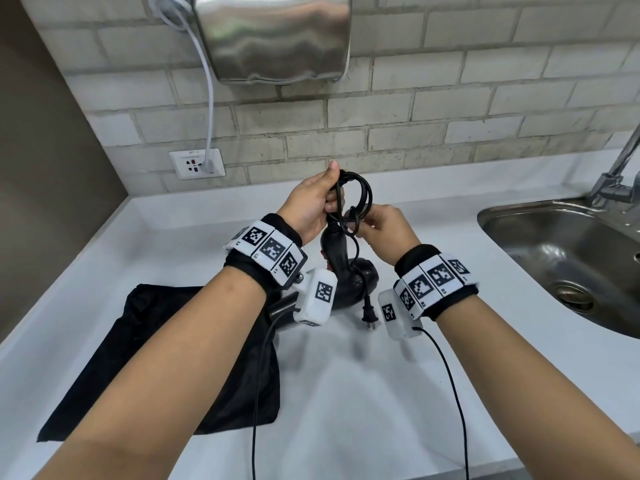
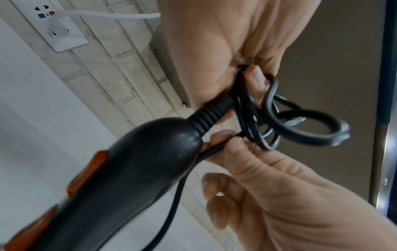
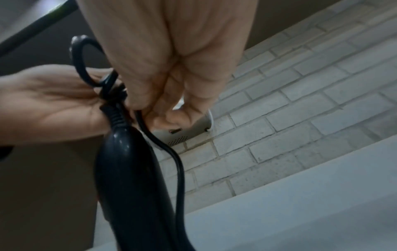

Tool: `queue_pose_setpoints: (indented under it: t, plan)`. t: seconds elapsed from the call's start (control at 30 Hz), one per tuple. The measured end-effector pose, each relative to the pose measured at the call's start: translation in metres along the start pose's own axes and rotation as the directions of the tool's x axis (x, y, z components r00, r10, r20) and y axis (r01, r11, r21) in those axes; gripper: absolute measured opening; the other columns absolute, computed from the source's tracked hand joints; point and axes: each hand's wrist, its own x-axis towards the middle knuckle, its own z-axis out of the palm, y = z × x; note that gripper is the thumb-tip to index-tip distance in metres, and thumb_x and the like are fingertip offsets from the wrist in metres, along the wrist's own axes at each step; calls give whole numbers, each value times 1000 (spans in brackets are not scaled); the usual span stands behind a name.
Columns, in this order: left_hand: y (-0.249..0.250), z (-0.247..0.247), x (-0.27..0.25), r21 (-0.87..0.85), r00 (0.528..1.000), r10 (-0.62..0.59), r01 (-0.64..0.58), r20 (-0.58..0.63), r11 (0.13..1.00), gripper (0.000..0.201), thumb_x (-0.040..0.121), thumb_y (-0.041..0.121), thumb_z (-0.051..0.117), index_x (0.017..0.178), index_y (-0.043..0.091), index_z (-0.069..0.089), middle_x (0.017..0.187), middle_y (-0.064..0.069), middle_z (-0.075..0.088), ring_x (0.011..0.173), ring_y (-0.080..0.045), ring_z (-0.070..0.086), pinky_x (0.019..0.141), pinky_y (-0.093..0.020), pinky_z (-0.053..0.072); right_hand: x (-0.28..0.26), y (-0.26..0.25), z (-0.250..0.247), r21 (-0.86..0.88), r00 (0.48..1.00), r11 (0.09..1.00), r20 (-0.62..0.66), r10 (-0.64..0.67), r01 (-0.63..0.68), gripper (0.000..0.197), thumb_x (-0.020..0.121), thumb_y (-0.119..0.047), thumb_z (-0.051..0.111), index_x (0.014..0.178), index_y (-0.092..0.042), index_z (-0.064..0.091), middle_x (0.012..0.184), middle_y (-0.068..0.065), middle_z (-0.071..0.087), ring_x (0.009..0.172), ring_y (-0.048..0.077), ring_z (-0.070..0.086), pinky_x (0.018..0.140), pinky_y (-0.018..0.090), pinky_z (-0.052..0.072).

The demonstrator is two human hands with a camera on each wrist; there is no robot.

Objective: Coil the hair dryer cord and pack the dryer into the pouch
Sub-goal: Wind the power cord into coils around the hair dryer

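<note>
A black hair dryer point(image 1: 341, 271) stands on the white counter point(image 1: 381, 393), handle up; orange switches show on its handle point(image 2: 120, 178). Above the handle, the black cord is gathered into loops point(image 1: 358, 197). My left hand point(image 1: 313, 206) grips the loops near the top of the handle, fingers curled round them. My right hand point(image 1: 381, 225) pinches the cord at the lower side of the bundle point(image 2: 242, 135). The tail with the two-pin plug point(image 1: 369, 318) hangs down beside the dryer. The black pouch point(image 1: 180, 362) lies flat on the counter at the left, partly under my left forearm.
A steel sink point(image 1: 568, 258) with a tap point(image 1: 620, 174) sits at the right. A wall socket point(image 1: 196, 163) with a white cable plugged in and a steel hand dryer point(image 1: 277, 36) hang on the brick wall behind. Thin black wires trail from both wrist cameras.
</note>
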Motion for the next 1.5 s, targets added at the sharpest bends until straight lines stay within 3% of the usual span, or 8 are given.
queue_pose_setpoints:
  t: [0.2,0.33,0.53,0.7,0.83,1.03,1.27,1.5]
  plan:
    - [3,3,-3,16,1000,7,-7,9,1000,35,99,25,36,66,15,39,37,13,32,33,-1,26,41,-14,17,3,23,-2,-104,985,983,-104,138,-149,20,89,-9,54,103,0,65,76,8,60,51,13,53,47,5,42]
    - [4,8,-5,51,1000,-3,3,-13,999,37,98,27,37,63,16,39,37,13,33,33,-2,26,38,-13,19,11,27,-13,-204,972,957,-159,175,-206,21,89,-6,51,100,3,66,81,12,59,70,26,57,74,27,48]
    - [2,7,-9,59,999,-13,10,41,998,36,97,22,40,62,20,33,39,15,27,33,1,21,39,-12,15,13,55,-26,-315,913,857,-115,391,-407,19,88,-3,45,79,-11,60,82,11,55,83,30,60,74,28,45]
    - [0,4,-7,80,998,18,-23,59,997,29,96,16,42,68,17,42,40,15,31,35,1,22,40,-11,18,3,35,-22,-274,988,950,-2,157,-152,27,88,-8,53,114,-10,57,99,0,57,91,15,52,84,22,40]
    - [-1,1,-3,101,996,33,-42,83,994,24,96,10,42,73,15,47,41,15,32,35,1,23,40,-11,19,1,13,-15,66,997,996,45,-63,60,18,90,-1,48,99,-11,60,83,0,61,81,4,56,79,17,42]
    - [2,-3,-1,139,988,53,-73,146,988,21,96,4,38,79,12,47,47,13,48,38,1,34,53,-16,26,6,6,-22,72,998,997,63,-29,25,31,93,-2,43,70,-19,56,58,-5,37,45,-6,40,51,7,34]
    - [4,-1,1,600,967,101,-224,232,768,19,92,6,49,80,20,47,56,5,42,38,3,39,44,-7,30,26,-20,-45,-190,994,979,-93,58,-75,18,92,-14,46,76,-12,55,57,-7,42,54,5,38,45,4,31]
    - [-1,-4,8,712,958,128,-276,256,645,31,87,28,52,117,21,50,89,3,58,83,-9,53,87,-28,43,22,-49,-40,-242,973,965,-178,-144,99,21,93,-11,43,82,-4,59,59,-5,46,56,3,40,49,3,34]
